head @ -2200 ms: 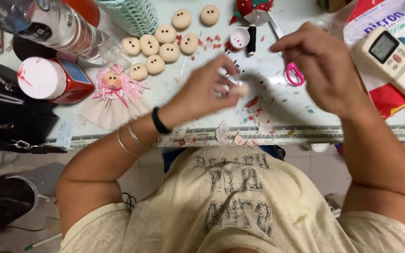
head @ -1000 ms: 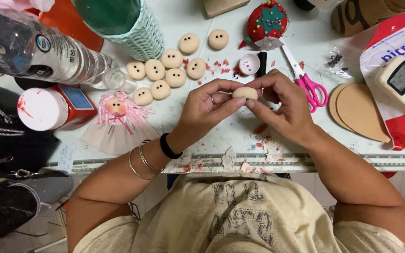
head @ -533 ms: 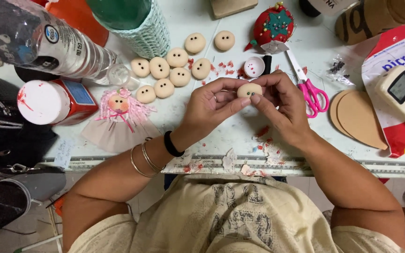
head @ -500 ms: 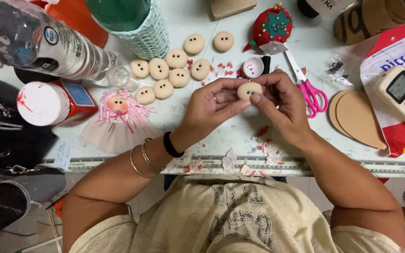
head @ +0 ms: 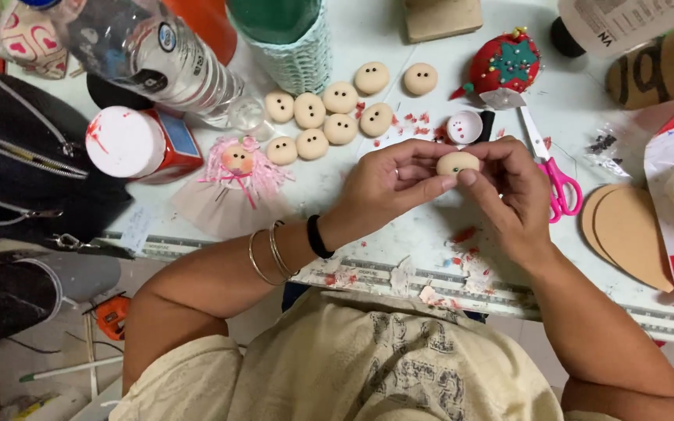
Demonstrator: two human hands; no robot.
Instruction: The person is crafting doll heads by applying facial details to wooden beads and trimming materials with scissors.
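Note:
Both hands meet over the white table around a small beige doll head ball. My left hand, with bangles and a black band on the wrist, pinches the ball from the left. From the right, my right hand presses fingertips on it. Several more beige balls with black dot eyes lie in a cluster just beyond the hands. A little doll with pink hair and a beige skirt lies to the left.
Pink-handled scissors and a red pincushion lie right of the hands, brown heart-shaped cutouts further right. A clear plastic bottle, a red-and-white jar, a teal crocheted holder and a black bag fill the left side.
My right hand has left the scissors area and joined the left hand around the beige ball. In the last half second the hands have barely moved.

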